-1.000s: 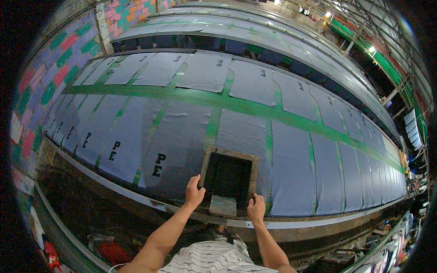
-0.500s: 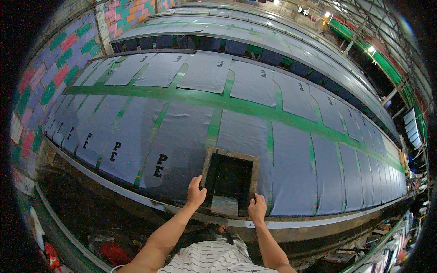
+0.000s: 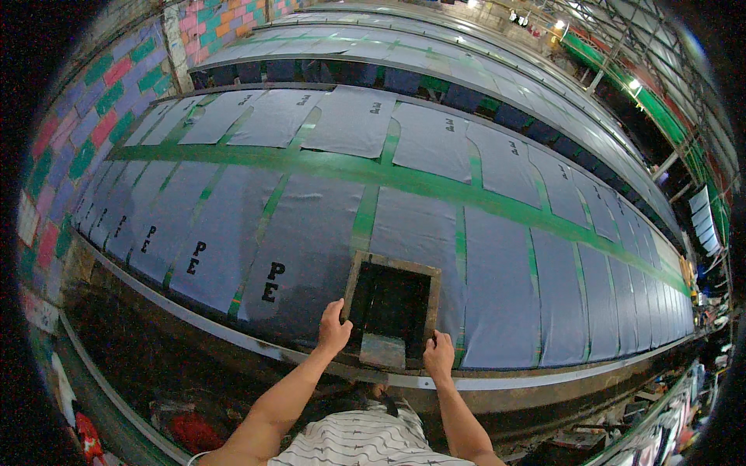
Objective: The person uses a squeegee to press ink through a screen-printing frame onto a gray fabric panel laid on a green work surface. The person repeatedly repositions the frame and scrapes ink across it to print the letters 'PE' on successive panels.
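Observation:
A screen-printing frame (image 3: 398,263) with a worn, brownish rim and a dark inside lies over a grey-blue fabric panel (image 3: 416,221) at the near edge of a long table. My left hand (image 3: 334,330) is closed on its left side, and my right hand (image 3: 439,354) grips the right side near the lower corner. Within the frame, at its near end, sits a flat grey rectangular piece (image 3: 383,351) whose kind I cannot make out. The panel to the left (image 3: 311,225) bears black printed letters, as do several further left.
Two rows of fabric panels cover the table, split by a green strip (image 3: 334,165). A pale metal rail (image 3: 497,382) runs along its near edge. More long tables (image 3: 373,43) stand beyond. A painted brick wall (image 3: 101,101) rises at the left; clutter (image 3: 590,439) lies at lower right.

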The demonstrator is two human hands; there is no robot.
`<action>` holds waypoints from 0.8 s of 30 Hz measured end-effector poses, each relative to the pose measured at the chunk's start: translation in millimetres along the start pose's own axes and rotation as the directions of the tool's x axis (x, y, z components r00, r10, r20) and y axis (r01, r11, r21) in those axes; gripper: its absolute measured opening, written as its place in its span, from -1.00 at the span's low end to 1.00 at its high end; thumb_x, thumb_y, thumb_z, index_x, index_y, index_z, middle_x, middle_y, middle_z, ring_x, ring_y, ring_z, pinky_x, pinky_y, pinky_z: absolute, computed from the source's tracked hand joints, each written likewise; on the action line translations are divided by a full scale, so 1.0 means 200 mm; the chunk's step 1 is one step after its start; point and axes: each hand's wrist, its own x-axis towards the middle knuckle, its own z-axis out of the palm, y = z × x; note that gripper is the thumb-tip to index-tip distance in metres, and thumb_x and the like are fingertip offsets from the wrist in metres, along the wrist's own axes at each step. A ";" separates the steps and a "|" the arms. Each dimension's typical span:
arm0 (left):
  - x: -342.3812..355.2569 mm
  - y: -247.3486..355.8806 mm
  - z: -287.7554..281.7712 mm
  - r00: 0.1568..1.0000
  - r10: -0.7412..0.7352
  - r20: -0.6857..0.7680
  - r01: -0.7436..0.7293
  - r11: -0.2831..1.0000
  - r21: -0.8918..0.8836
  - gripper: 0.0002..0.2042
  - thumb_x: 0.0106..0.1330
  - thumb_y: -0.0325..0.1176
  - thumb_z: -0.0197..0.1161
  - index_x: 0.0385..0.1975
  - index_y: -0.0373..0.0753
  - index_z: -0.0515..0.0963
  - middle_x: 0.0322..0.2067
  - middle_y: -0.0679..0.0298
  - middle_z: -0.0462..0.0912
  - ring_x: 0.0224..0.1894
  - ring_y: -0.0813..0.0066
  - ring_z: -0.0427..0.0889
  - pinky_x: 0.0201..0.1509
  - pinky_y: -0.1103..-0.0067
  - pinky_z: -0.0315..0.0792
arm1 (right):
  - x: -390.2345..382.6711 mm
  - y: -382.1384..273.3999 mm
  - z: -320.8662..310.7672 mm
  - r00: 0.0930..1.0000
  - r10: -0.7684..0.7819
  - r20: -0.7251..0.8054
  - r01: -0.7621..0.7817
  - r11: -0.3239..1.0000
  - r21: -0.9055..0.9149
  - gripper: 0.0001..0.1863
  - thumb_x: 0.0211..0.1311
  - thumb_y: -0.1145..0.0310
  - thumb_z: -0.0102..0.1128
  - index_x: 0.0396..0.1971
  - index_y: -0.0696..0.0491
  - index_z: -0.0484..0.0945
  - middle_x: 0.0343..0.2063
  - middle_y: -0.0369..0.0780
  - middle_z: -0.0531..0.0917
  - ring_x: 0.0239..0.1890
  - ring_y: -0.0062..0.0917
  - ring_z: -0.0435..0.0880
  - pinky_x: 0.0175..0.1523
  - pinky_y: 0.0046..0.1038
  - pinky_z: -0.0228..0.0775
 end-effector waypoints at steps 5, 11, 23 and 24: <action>0.01 -0.01 0.01 1.000 0.004 0.012 -0.004 1.000 0.007 -0.41 0.08 -0.56 0.26 0.21 -0.43 0.38 0.13 -0.09 0.47 0.20 -0.10 0.45 0.31 0.24 0.34 | -0.04 -0.06 -0.02 0.983 -0.138 -0.118 0.132 0.990 -0.059 -0.57 0.27 0.30 0.25 0.09 0.19 0.51 0.00 -0.01 0.56 0.07 -0.04 0.52 0.15 -0.19 0.39; 0.01 -0.03 0.00 0.999 0.039 0.002 -0.039 0.999 0.002 -0.41 0.06 -0.57 0.26 0.20 -0.44 0.39 0.14 -0.10 0.46 0.21 -0.09 0.44 0.31 0.23 0.33 | -0.18 -0.39 -0.18 0.746 -0.575 0.337 0.600 0.799 0.036 -0.41 0.02 0.24 0.47 0.07 0.12 0.52 0.05 -0.07 0.55 0.14 -0.14 0.51 0.22 -0.16 0.34; 0.02 0.00 -0.01 0.999 0.047 -0.002 -0.047 0.999 -0.007 -0.41 0.03 -0.57 0.26 0.18 -0.45 0.40 0.09 -0.12 0.48 0.17 -0.13 0.46 0.30 0.23 0.34 | -0.05 -0.39 -0.04 0.798 -0.529 0.290 0.555 0.832 -0.010 -0.43 -0.18 0.51 0.33 -0.01 0.10 0.49 -0.01 -0.10 0.58 0.09 -0.15 0.53 0.20 -0.16 0.40; 0.02 0.00 -0.01 0.998 0.055 0.001 -0.055 0.998 -0.015 -0.41 0.03 -0.57 0.27 0.18 -0.45 0.40 0.10 -0.11 0.48 0.17 -0.12 0.46 0.30 0.24 0.34 | -0.05 -0.40 -0.05 0.805 -0.513 0.300 0.535 0.845 0.009 -0.44 -0.18 0.51 0.33 -0.02 0.10 0.49 -0.01 -0.10 0.58 0.09 -0.15 0.53 0.20 -0.16 0.41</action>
